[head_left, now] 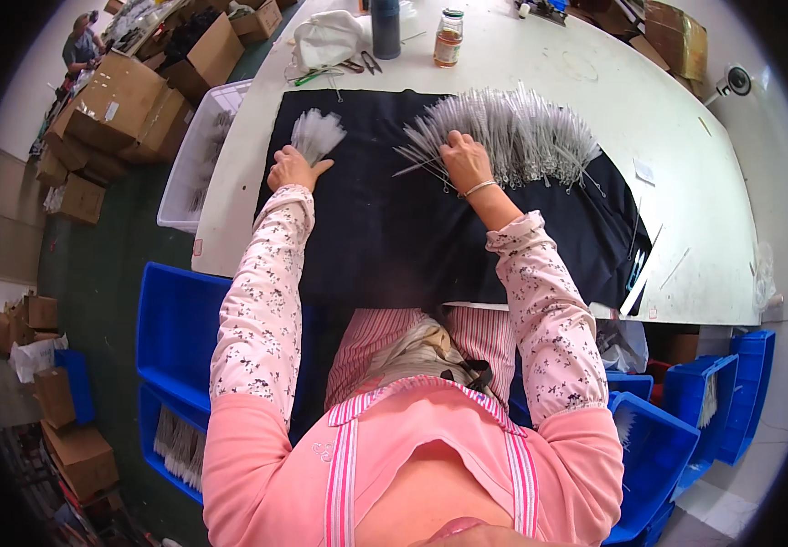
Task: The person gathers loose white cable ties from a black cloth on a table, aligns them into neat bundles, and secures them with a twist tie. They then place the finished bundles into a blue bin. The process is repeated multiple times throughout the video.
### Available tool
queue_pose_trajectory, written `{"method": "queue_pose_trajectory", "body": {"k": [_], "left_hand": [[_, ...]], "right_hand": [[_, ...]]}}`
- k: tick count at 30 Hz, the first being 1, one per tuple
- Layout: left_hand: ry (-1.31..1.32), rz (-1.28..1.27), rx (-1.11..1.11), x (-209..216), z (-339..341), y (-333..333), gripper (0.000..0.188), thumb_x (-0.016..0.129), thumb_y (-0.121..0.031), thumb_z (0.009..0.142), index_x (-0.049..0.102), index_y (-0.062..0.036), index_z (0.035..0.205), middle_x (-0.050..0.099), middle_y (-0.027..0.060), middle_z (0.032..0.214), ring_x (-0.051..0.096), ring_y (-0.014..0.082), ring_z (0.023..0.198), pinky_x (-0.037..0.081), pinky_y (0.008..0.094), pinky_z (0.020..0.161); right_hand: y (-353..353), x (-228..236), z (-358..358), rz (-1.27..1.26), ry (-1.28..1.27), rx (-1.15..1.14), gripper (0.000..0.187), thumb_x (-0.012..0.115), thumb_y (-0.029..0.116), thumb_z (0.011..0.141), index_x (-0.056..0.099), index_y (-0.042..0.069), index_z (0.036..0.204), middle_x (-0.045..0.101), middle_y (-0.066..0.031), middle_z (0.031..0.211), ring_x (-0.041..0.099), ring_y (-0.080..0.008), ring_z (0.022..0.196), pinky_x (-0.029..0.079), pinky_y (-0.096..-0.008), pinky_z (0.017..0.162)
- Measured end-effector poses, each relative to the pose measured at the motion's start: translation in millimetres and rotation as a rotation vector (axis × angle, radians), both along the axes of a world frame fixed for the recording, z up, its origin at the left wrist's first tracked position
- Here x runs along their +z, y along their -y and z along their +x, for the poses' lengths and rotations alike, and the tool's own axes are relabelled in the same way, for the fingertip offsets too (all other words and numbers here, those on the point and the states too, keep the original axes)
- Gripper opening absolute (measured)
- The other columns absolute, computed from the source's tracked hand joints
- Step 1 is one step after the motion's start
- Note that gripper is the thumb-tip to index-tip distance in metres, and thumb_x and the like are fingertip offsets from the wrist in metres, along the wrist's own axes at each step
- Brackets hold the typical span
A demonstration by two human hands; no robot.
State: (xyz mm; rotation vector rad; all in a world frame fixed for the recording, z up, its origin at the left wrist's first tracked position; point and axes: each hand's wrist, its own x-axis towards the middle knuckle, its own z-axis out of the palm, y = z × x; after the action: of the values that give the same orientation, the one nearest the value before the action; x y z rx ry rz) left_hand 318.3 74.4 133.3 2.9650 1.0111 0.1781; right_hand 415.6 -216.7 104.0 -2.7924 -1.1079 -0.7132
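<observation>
A bunch of thin, pale tube brushes (317,134) fans out from my left hand (293,170), whose fingers are wrapped round its lower end at the left of a dark cloth. The left thumb points to the right. My right hand (467,162) is at the left end of a wide heap of tube brushes (530,137) with wire loops at their near ends. Its fingers are bent and pinched on brushes there; how many they hold is hidden. The dark cloth (366,237) lies under both hands and the heap.
Past the cloth stand a jar (448,38), a dark bottle (386,29), a white cloth bag (328,40) and thread snips (371,63). Blue bins (170,319) flank my lap below the white table (695,210). A white crate (180,196) and cardboard boxes (125,109) are at left.
</observation>
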Motion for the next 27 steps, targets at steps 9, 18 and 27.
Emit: {"method": "queue_pose_trajectory", "body": {"k": [9,18,27], "left_hand": [[-0.201,-0.163,0.067,18,-1,12,0.103,0.065,-0.069,0.065,0.032,-0.0018,0.135,0.039,0.0148,0.136,0.037,0.0312,0.127,0.034,0.0473,0.1],[-0.083,-0.306,-0.187,49,-4,24,0.089,0.071,-0.055,0.069,0.042,0.006,0.126,0.049,0.022,0.127,0.047,0.0349,0.119,0.041,0.0447,0.094],[0.216,-1.881,0.316,1,66,170,0.038,0.063,-0.022,0.083,0.051,-0.0034,0.115,0.057,0.016,0.105,0.056,0.0288,0.097,0.042,0.0429,0.086]], "right_hand": [[6,31,-6,0.677,-0.159,-0.018,0.011,0.063,0.017,0.081,0.069,0.009,0.087,0.065,-0.0102,0.084,0.061,-0.0294,0.081,0.049,-0.037,0.073],[64,-4,0,0.778,-0.342,-0.275,0.018,0.064,0.02,0.08,0.07,0.006,0.09,0.067,-0.0165,0.086,0.065,-0.0322,0.08,0.051,-0.0383,0.074],[41,-10,3,0.776,-0.189,-0.409,0.018,0.064,0.016,0.08,0.064,0.003,0.092,0.064,-0.0198,0.094,0.062,-0.0386,0.084,0.049,-0.045,0.075]]}}
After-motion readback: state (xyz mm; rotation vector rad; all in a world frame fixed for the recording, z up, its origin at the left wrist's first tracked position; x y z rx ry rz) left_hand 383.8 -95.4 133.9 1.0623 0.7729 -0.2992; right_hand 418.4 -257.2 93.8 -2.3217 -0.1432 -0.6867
